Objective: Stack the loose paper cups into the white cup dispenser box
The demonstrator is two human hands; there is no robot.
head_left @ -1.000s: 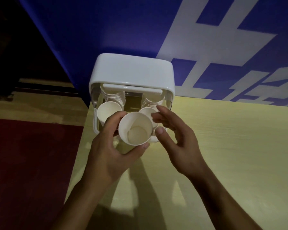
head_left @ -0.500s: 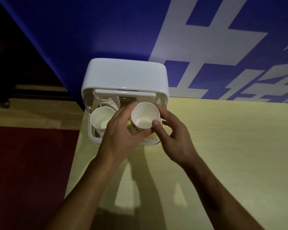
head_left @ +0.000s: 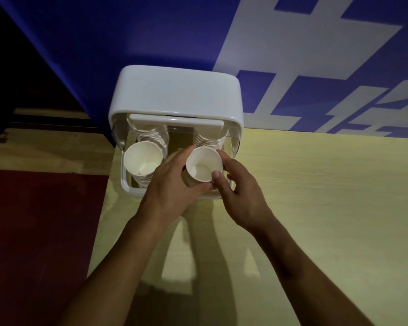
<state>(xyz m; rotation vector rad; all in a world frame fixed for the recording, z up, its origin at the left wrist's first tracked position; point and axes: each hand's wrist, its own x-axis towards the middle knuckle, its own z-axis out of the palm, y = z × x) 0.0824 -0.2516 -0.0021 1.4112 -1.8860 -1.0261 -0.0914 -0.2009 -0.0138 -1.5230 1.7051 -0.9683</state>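
The white cup dispenser box (head_left: pixel 174 90) stands at the table's far left corner, its front open toward me. Inside are two stacks of white paper cups: the left stack (head_left: pixel 143 161) and the right stack (head_left: pixel 210 140). A paper cup (head_left: pixel 204 167) sits at the front of the right stack, mouth toward me. My left hand (head_left: pixel 172 184) wraps the cup's left side and underside. My right hand (head_left: pixel 236 191) touches its right rim with thumb and fingertips.
The pale wooden table (head_left: pixel 316 208) stretches right and toward me. Its left edge runs just beside the box, with dark red floor (head_left: pixel 33 231) below. A blue wall with white shapes (head_left: pixel 292 55) rises right behind the box.
Both hands carried the cup forward from in front of the box onto the right stack. The view has shifted slightly, with the box now lower in the frame.
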